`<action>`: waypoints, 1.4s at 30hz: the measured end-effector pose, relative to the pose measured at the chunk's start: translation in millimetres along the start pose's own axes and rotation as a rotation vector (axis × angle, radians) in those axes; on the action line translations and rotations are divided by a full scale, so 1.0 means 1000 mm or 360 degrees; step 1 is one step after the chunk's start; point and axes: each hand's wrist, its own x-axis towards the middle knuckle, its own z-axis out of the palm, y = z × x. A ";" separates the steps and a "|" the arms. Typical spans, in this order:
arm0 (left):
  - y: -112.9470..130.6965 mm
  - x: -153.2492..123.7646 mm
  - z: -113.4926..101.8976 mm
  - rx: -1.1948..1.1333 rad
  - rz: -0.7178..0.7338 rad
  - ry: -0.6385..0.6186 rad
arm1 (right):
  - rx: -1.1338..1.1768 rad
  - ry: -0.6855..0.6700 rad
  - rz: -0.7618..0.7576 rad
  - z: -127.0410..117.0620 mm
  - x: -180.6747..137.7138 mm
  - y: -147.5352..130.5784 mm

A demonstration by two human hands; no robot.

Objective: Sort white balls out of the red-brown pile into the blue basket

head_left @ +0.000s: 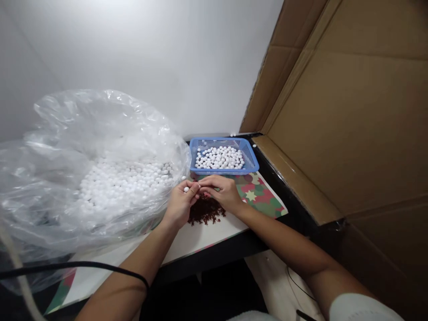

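Observation:
My left hand [180, 204] is closed, with a small white ball [186, 189] showing between its thumb and fingers. The fingertips of my right hand [223, 192] pinch together and meet the left thumb and fingers; what lies between them is too small and covered to name. Below both hands is a pile of small dark reddish-brown pieces [206, 209], partly hidden by them. Behind the hands stands a blue plastic basket [224, 171] with many white balls in it. To the left, a large clear plastic bag [100, 100] gapes wide, full of similar balls.
A patterned red and green sheet [264, 198] with a pale part lies on the dark table. Cardboard [351, 111] walls off the right side, and a white wall rises behind. A black cable [83, 264] crosses at lower left. Loose balls lie behind the basket.

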 end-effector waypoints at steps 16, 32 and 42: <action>0.037 -0.002 -0.003 -0.0400 -0.0408 -0.0227 | -0.0905 0.0296 -0.0088 -0.061 0.035 0.008; 0.032 -0.004 -0.006 -0.0211 -0.0081 -0.0269 | -0.1198 -0.0006 -0.0163 -0.044 0.029 0.015; 0.022 0.000 -0.006 -0.0184 -0.0064 -0.0293 | -0.1173 -0.0676 -0.0067 -0.007 0.004 0.026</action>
